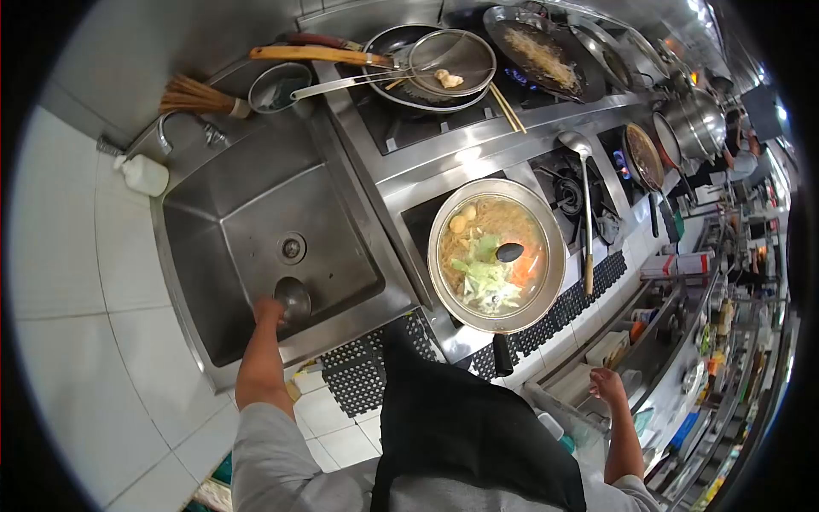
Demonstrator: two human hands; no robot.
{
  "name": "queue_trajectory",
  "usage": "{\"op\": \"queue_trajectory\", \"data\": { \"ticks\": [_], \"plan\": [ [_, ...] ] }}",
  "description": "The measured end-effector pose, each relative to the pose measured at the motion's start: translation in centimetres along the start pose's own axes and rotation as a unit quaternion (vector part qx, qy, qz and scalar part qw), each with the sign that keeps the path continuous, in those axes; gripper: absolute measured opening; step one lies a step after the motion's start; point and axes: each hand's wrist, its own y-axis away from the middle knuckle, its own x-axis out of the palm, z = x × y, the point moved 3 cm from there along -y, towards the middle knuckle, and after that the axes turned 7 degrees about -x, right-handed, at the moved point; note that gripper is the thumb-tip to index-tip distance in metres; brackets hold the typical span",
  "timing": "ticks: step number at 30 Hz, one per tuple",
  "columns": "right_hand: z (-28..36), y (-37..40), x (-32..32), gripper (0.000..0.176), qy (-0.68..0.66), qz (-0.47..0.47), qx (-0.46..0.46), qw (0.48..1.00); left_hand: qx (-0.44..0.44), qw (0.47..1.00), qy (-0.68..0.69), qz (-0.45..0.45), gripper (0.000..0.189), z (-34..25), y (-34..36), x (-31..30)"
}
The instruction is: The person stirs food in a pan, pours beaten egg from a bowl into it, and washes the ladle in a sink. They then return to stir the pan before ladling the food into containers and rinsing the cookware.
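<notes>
Inside the sink (239, 286), my left hand (270, 311) grips the edge of a small round metal bowl (294, 302), low and close to the sink's front wall. My right hand (606, 386) is out to the right, over the shelving side. Its fingers are loosely bent and apart, and I see nothing in them. Between my hands, on the stove, stands a large pan with a glass lid (497, 256). Noodles, shredded cabbage, carrot strips and round yellowish pieces show through the glass.
Behind the lidded pan, a strainer (452, 64) rests across a black wok, beside chopsticks (509, 109). A long ladle (583, 205) lies over a burner. Flames burn under a noodle wok (546, 60). A faucet (183, 124) and white bottle (142, 175) are by the sink.
</notes>
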Motion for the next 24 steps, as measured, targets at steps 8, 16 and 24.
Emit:
{"op": "queue_trajectory", "data": {
  "ticks": [8,16,24],
  "plan": [
    [-2.8,4.6,6.8,0.035,-0.070,0.076,0.025,0.994,0.137,0.909,0.387,0.067,0.047,-8.8,-3.4,-9.4],
    [-14.8,5.5,11.7,0.037,-0.137,0.085,0.108,0.981,0.406,0.777,0.468,-0.110,0.044,-31.3,23.4,-32.5],
    [-22.7,2.6,11.4,0.022,-0.196,0.136,0.193,0.952,0.346,0.882,0.304,-0.095,0.031,-30.3,26.6,-30.3]
  ]
}}
